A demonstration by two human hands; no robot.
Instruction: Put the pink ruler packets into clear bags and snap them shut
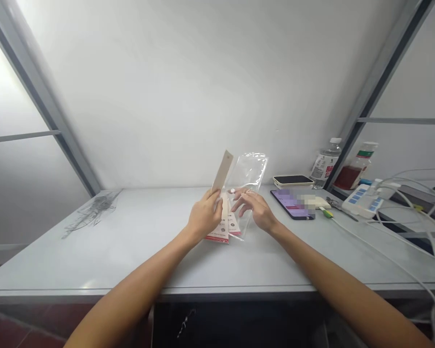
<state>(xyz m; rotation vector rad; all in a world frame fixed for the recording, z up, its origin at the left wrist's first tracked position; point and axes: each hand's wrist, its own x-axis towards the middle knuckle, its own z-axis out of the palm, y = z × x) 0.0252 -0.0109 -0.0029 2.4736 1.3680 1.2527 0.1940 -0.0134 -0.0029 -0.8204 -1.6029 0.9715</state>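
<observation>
A flat beige strip point(223, 170) slants up out of my left hand point(206, 212), whose fingers are wrapped round it. Printed cards with red lower edges point(217, 238) lie below that hand, partly hidden by it. To the right, a clear plastic sleeve point(251, 169) stands up behind my right hand point(255, 207). The fingers of my right hand are bent and apart, against or just in front of the sleeve; the exact contact is unclear.
On the right of the grey table point(137, 261) lie a lit phone point(290, 204), a second phone point(293, 181), a white power strip point(360, 200) and tangled white cables point(380, 249). Two bottles point(326, 162) point(357, 166) stand behind. Dark scribbles point(96, 205) mark the left side.
</observation>
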